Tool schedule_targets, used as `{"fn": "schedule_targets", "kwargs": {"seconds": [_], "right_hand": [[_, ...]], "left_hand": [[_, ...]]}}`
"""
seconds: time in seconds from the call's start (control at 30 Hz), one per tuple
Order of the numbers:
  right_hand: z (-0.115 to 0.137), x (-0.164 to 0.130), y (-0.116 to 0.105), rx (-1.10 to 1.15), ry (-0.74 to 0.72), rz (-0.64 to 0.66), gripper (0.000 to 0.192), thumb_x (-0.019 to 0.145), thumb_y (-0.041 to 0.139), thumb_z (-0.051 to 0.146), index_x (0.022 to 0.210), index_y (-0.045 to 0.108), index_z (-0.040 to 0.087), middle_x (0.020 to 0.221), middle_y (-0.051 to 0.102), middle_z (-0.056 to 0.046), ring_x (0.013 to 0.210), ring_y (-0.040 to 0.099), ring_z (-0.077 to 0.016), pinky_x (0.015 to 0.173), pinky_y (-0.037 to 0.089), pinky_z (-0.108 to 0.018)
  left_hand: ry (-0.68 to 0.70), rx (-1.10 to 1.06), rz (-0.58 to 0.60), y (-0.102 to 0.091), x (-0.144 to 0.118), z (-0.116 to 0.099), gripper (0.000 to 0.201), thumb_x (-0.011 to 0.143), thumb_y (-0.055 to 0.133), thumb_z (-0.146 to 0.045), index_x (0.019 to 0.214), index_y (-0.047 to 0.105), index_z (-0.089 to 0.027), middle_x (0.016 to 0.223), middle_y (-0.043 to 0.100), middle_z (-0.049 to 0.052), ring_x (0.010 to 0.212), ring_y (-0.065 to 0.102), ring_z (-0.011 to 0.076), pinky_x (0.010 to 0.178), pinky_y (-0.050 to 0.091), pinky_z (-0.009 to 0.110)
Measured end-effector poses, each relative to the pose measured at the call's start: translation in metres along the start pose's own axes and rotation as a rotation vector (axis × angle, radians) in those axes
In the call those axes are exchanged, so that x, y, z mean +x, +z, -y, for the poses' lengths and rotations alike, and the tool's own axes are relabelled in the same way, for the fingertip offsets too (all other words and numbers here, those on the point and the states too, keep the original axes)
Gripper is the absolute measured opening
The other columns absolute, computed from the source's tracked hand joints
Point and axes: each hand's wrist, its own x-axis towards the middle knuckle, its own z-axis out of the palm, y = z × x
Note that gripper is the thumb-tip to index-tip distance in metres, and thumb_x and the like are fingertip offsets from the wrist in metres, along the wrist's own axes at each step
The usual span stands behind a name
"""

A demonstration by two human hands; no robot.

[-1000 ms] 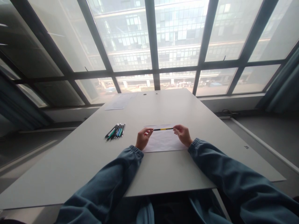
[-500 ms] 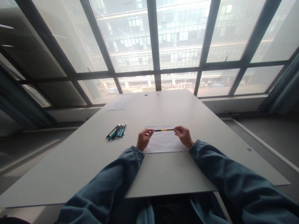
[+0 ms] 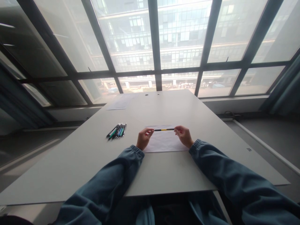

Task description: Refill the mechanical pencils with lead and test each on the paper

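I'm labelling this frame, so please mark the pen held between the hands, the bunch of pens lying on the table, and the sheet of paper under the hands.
held pen (image 3: 164, 129), head view, middle of its barrel.
bunch of pens (image 3: 116, 131), head view, centre of the bunch.
sheet of paper (image 3: 165, 143), head view, bare middle.

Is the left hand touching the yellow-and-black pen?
Touching. The head view shows the left hand pinching one end of the pen, the right hand pinching the other.
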Motion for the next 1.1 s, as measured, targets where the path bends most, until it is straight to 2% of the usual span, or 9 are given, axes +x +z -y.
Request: {"fn": "schedule_targets", "kwargs": {"seconds": [0.57, 1.1], "right_hand": [[0.0055, -0.0025, -0.0005, -0.026, -0.031, 0.017, 0.025, 0.086, 0.064, 0.043, 0.083, 0.066, 0.018, 0.073, 0.067, -0.004, 0.06, 0.062, -0.0164, 0.057, 0.052, -0.03], [0.0043, -0.0027, -0.0003, -0.026, -0.022, 0.013, 0.028, 0.086, 0.063, 0.046, 0.083, 0.066, 0.018, 0.072, 0.067, -0.004, 0.059, 0.061, -0.0161, 0.056, 0.052, -0.029]], "left_hand": [[-0.012, 0.017, -0.007, -0.0011, -0.001, -0.0017, 0.028, 0.088, 0.063, -0.045, 0.095, 0.074, -0.02, 0.087, 0.073, 0.006, 0.069, 0.065, 0.0165, 0.057, 0.05, 0.026], [-0.008, -0.005, 0.002, -0.0013, -0.0002, 0.0003, 0.031, 0.088, 0.063, -0.048, 0.092, 0.073, -0.019, 0.085, 0.073, 0.007, 0.066, 0.065, 0.0163, 0.056, 0.051, 0.026]]}}
